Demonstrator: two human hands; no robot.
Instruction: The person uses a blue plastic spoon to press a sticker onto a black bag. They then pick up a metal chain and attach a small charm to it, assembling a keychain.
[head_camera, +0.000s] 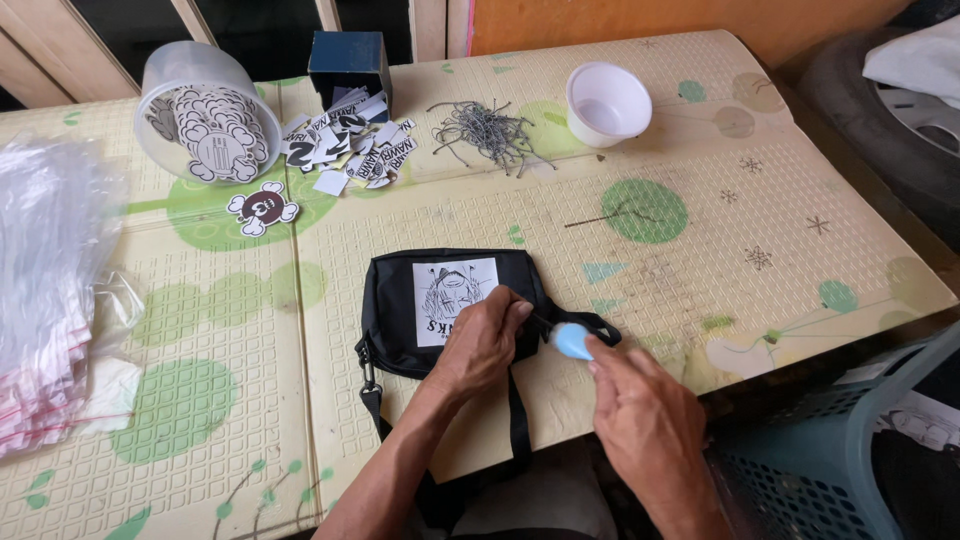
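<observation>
Soft even daylight, faint shadows, sharp focus, slight wide-angle edge distortion

Black pouch (400, 310) with white printed patch (453, 298), light-blue tool (572, 341), cream mat (700, 250) with green circles

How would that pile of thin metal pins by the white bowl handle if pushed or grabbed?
The metal pins lie in a loose tangle, so a push would likely scatter them. They look thin and light, probably hard to pinch singly. The nearby white bowl seems light, so it may slide if bumped.

Matt black cloth pouch (395, 300), embossed mat (700, 260)
</observation>
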